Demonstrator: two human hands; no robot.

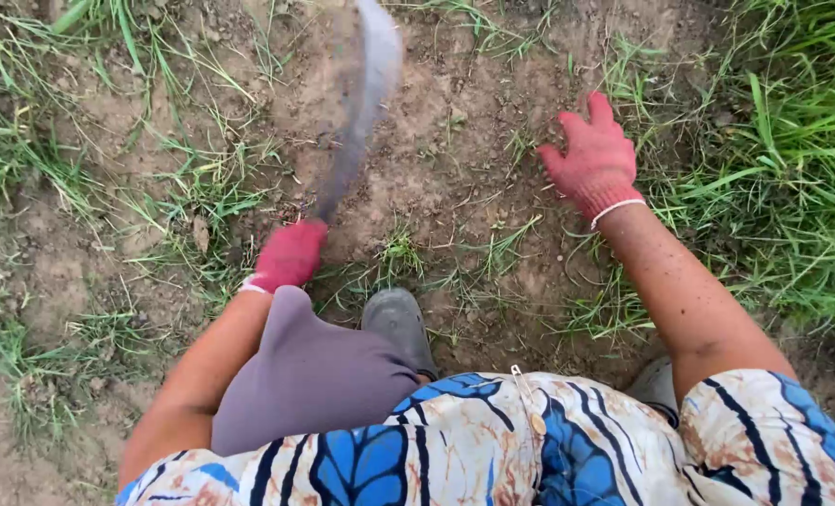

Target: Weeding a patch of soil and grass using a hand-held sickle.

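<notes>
- I see knitted red gloves with white cuff edges on my left hand point(288, 255) and right hand point(597, 161).
- My forearms are bare.
- My top point(492, 450) is cream, patterned with blue leaves and dark stripes.
- I wear greyish-purple trousers point(310, 375).
- My shoe point(399, 323) is grey rubber.

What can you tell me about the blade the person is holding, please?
The blade is long, thin and slightly curved, grey and dull like worn metal. It is blurred, so its edge and tip are hard to make out. It rises from the left hand, whose red glove is closed around the hidden handle, and slants up and to the right over bare soil. Whether it touches the ground cannot be told.
</notes>
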